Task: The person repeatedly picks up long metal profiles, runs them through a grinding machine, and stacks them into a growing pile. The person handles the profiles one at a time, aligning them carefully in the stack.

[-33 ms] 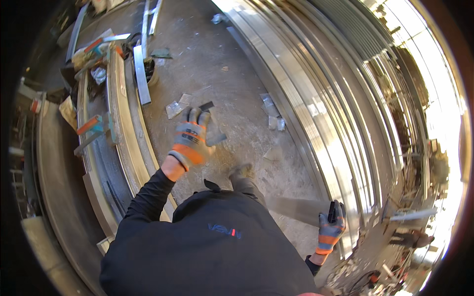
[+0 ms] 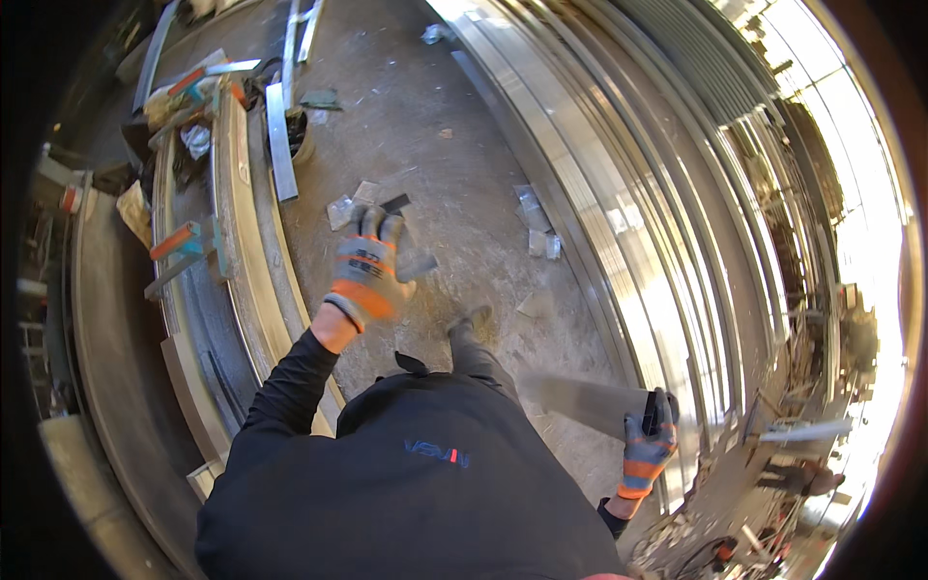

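So we've got our right hand (image 2: pixel 650 437) clamped around the end of a flat metal strip (image 2: pixel 580 401) down by our hip, while our left hand (image 2: pixel 372 266) swings free, fingers loosely spread, holding nothing. Looks like the strip's picked up but not set anywhere yet. Open concrete floor (image 2: pixel 454 164) ahead, hemmed in by stacked metal profiles (image 2: pixel 619 193) on the right and a workbench (image 2: pixel 232 242) with clamps on the left.

Long aluminium profiles (image 2: pixel 619 184) line the concrete floor (image 2: pixel 435 126), orange-handled clamps (image 2: pixel 179 242) gripping a bench (image 2: pixel 116 319).
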`<state>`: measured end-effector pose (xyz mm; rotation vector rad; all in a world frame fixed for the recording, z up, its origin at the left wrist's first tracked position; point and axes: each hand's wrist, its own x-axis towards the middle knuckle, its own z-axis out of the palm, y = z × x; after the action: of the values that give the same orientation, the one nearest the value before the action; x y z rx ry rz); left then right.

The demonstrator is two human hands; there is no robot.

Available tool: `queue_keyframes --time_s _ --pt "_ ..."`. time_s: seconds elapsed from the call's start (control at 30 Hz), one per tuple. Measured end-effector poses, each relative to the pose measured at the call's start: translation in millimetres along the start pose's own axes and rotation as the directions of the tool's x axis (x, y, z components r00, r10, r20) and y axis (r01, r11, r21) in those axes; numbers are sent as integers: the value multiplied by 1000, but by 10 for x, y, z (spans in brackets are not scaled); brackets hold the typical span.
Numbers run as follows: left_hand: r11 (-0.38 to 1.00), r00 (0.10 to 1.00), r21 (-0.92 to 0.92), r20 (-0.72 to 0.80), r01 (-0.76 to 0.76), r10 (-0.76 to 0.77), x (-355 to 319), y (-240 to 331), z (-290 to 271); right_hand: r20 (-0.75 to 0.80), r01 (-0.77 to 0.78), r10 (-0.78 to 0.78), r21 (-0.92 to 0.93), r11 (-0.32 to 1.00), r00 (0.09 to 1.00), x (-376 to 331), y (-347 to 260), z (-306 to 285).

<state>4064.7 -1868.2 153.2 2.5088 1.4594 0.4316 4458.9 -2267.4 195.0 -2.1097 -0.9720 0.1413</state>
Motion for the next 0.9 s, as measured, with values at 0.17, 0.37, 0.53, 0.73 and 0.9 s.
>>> queue_keyframes --time_s 0.17,0.37,0.53,0.73,0.9 --pt "967 968 95 -104 237 -227 944 -942 135 78 205 -213 98 974 974 1796 -930 1231" --pt "872 882 130 -57 472 -469 2274 -1755 -135 34 433 -449 206 877 893 4557 -1640 3065" --pt "720 718 36 -123 693 -685 2930 -2544 -444 86 387 -466 435 813 881 6506 -2434 4434" --pt "555 553 8 -101 832 -827 3977 -3597 -428 221 215 -457 657 723 862 8408 -3160 6080" --pt "551 554 89 -15 830 -833 5659 -4981 -713 212 325 -532 594 736 820 9674 -4054 7459"
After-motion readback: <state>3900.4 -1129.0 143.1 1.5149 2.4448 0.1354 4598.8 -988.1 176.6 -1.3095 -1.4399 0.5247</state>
